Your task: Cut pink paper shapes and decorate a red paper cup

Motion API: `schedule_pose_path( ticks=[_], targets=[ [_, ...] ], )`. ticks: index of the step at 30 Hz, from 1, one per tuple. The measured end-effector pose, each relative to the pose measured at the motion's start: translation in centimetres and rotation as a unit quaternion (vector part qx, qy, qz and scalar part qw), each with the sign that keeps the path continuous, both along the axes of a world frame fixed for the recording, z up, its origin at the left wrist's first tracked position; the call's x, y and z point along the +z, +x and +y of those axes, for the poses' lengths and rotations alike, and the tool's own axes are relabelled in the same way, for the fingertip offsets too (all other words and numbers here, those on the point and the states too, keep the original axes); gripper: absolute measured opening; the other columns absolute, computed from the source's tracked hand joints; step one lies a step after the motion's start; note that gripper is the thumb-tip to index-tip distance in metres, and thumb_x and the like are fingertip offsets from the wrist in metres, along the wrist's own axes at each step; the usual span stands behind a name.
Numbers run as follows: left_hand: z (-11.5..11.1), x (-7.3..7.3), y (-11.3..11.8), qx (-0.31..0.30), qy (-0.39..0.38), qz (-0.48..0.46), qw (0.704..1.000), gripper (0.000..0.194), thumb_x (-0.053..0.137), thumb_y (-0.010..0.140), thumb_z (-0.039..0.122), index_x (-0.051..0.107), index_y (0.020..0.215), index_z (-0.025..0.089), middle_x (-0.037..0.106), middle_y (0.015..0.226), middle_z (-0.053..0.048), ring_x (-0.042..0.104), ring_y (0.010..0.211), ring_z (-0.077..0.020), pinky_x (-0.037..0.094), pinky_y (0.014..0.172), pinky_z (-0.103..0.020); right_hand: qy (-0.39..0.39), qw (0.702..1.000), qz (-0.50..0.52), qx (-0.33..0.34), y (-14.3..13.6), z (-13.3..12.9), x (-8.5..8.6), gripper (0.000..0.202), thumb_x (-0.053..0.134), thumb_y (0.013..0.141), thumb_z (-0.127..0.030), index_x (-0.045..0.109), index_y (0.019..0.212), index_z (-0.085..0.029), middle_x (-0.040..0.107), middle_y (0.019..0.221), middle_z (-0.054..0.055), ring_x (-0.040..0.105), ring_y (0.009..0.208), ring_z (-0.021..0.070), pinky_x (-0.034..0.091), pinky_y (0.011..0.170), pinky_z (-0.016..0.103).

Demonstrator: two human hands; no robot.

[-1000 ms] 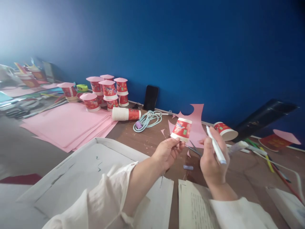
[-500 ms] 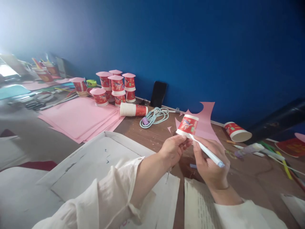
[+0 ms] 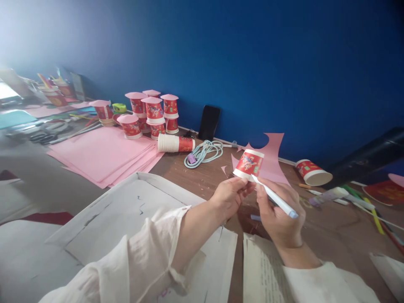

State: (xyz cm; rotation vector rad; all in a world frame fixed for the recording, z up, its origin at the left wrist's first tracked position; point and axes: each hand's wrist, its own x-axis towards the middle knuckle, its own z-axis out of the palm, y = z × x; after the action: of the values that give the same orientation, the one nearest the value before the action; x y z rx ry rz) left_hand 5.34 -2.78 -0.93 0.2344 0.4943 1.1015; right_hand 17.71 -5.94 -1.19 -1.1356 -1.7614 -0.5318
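Note:
A red and white paper cup [image 3: 248,164] is upside down, its wide white rim at the bottom, pinched at that rim by my left hand [image 3: 232,195]. My right hand [image 3: 282,212] grips a white marker [image 3: 276,199] with a light blue end. The marker's tip meets the cup near the lower right of the rim. Behind the cup stands a cut sheet of pink paper [image 3: 273,153].
Cups with pink paper tops [image 3: 154,110] are stacked at the back left, near pink sheets [image 3: 104,153], nested cups [image 3: 176,143], a coiled cable [image 3: 205,153] and a black phone [image 3: 209,122]. Another cup [image 3: 313,172] lies on its side at right. White papers [image 3: 126,214] lie in front.
The view has shifted slightly. Both hands keep their hold on the cup and marker, and the cup looks tilted a little differently.

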Motion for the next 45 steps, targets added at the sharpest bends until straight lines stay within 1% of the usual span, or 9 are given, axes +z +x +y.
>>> schedule_pose_path(
  ticks=[3, 8, 19, 27, 34, 39, 45],
  targets=[
    [0.01, -0.18, 0.07, -0.003, 0.009, -0.007, 1.0, 0.009, 0.061, 0.08, 0.003, 0.069, 0.075, 0.006, 0.067, 0.073, -0.007, 0.063, 0.068, -0.0109, 0.05, 0.082, -0.025, 0.009, 1.0, -0.001, 0.002, 0.18, 0.02, 0.03, 0.025, 0.066, 0.084, -0.014, 0.067, 0.109, -0.019, 0.073, 0.093, 0.008, 0.067, 0.084, 0.0208, 0.053, 0.082, 0.037],
    [0.03, -0.29, 0.08, -0.006, 0.007, -0.002, 1.0, 0.01, 0.061, 0.08, 0.004, 0.069, 0.075, 0.006, 0.067, 0.072, -0.006, 0.063, 0.068, -0.0107, 0.05, 0.081, -0.024, 0.003, 1.0, -0.002, -0.001, 0.35, -0.01, 0.02, 0.027, 0.068, 0.082, -0.012, 0.068, 0.109, -0.018, 0.074, 0.088, 0.008, 0.068, 0.081, 0.0215, 0.053, 0.08, 0.038],
    [0.05, -0.43, 0.13, -0.014, 0.017, 0.001, 1.0, 0.005, 0.067, 0.077, 0.006, 0.069, 0.073, 0.008, 0.067, 0.071, -0.006, 0.063, 0.068, -0.0112, 0.049, 0.088, -0.027, 0.005, 1.0, -0.002, -0.007, 0.22, 0.13, 0.09, 0.028, 0.069, 0.082, -0.011, 0.068, 0.109, -0.017, 0.075, 0.086, 0.009, 0.069, 0.078, 0.0216, 0.053, 0.079, 0.038],
    [0.08, -0.23, 0.08, -0.016, 0.017, 0.011, 1.0, 0.013, 0.059, 0.081, 0.004, 0.069, 0.073, 0.006, 0.066, 0.072, -0.007, 0.063, 0.068, -0.0101, 0.05, 0.084, -0.024, 0.002, 1.0, -0.011, -0.015, 0.1, 0.15, 0.21, 0.024, 0.068, 0.083, -0.012, 0.069, 0.106, -0.016, 0.073, 0.085, 0.008, 0.067, 0.079, 0.021, 0.052, 0.08, 0.038],
    [0.08, -0.26, 0.05, -0.016, 0.022, 0.027, 0.999, 0.007, 0.067, 0.077, 0.006, 0.068, 0.071, 0.008, 0.067, 0.072, -0.006, 0.063, 0.07, -0.0108, 0.049, 0.088, -0.026, 0.008, 1.0, -0.021, -0.016, 0.24, 0.07, 0.3, 0.021, 0.067, 0.083, -0.013, 0.069, 0.104, -0.016, 0.073, 0.088, 0.009, 0.067, 0.08, 0.0211, 0.051, 0.081, 0.038],
    [0.06, -0.31, 0.07, -0.016, 0.029, 0.03, 0.999, 0.011, 0.061, 0.08, 0.005, 0.07, 0.073, 0.007, 0.067, 0.074, -0.008, 0.064, 0.071, -0.0104, 0.05, 0.086, -0.024, -0.003, 1.0, -0.021, -0.018, 0.26, 0.09, 0.47, 0.02, 0.066, 0.084, -0.013, 0.069, 0.103, -0.017, 0.074, 0.085, 0.007, 0.067, 0.079, 0.0209, 0.051, 0.08, 0.037],
    [0.08, -0.42, 0.15, -0.015, 0.03, 0.033, 0.999, 0.006, 0.066, 0.077, 0.006, 0.07, 0.072, 0.007, 0.068, 0.073, -0.007, 0.064, 0.07, -0.0107, 0.05, 0.086, -0.025, 0.003, 1.0, -0.027, -0.014, 0.18, 0.14, 0.6, 0.019, 0.066, 0.084, -0.013, 0.068, 0.102, -0.016, 0.074, 0.083, 0.007, 0.067, 0.078, 0.0208, 0.05, 0.08, 0.037]
  ],
)
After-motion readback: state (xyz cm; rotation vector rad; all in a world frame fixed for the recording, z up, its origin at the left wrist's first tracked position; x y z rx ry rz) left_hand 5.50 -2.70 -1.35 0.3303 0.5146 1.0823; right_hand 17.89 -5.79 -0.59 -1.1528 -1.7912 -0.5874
